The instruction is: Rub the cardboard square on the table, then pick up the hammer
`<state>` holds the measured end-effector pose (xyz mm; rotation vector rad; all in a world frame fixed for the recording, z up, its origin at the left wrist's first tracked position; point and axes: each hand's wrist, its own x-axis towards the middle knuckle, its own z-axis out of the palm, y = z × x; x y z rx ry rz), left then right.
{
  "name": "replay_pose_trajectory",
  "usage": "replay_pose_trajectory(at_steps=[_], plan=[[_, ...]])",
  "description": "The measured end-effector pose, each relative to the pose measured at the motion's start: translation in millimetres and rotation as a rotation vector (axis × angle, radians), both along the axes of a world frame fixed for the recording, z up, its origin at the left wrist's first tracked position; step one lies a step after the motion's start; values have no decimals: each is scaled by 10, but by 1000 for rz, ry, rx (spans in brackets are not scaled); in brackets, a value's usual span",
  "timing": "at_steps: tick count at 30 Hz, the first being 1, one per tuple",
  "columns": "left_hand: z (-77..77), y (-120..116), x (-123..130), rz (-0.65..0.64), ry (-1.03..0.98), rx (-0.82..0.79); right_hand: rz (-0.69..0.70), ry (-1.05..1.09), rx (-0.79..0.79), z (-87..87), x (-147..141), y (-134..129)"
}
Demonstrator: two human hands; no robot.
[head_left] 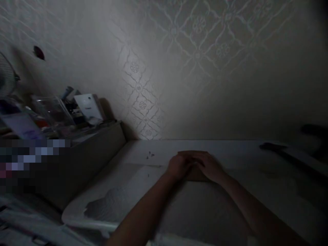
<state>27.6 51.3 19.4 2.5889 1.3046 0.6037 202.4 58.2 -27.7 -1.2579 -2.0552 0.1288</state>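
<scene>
A flat brown rectangular piece (196, 173), perhaps board or card, lies on the white tabletop. My left hand (178, 166) rests over its left side with the fingers bent inward. From the right, my right hand (208, 166) reaches across it, and the fingers of both hands meet near its far edge. Whatever is between the fingertips is hidden and too dark to make out. Several tiny dark bits (150, 155) lie on the table to the left of my left hand.
Left of the table, a cabinet (102, 147) carries a white box (88, 106), a clear plastic container (53, 111) and other clutter. A dark long object (289, 157) lies at the right. A patterned wall (194, 85) stands behind the table. The light is dim.
</scene>
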Motion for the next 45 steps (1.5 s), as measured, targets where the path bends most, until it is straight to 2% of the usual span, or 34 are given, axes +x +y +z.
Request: replay_pose_trajectory(at_steps=[14, 20, 24, 28, 32, 35, 38, 42, 45], plan=[[-75, 73, -19, 12, -41, -19, -9, -16, 4, -6, -9, -7], [-46, 64, -12, 23, -107, -13, -9, -24, 11, -4, -3, -8], [27, 93, -57, 196, -189, -10, -3, -24, 9, -1, 2, -5], [117, 191, -275, 470, -228, 67, -12, -11, 17, -3, 4, -5], [180, 288, -593, 826, -126, 110, -30, -15, 28, -7, -2, -13], [169, 332, -751, 986, -50, 52, -35, -26, 29, -3, -8, -19], [104, 361, -815, 1042, 5, -4, -34, -38, 16, 4, -8, -22], [17, 388, -846, 1029, 34, -31, -32, -38, 23, 3, -5, -23], [12, 397, -846, 1028, 33, -28, -39, -35, 31, 1, -7, -26]])
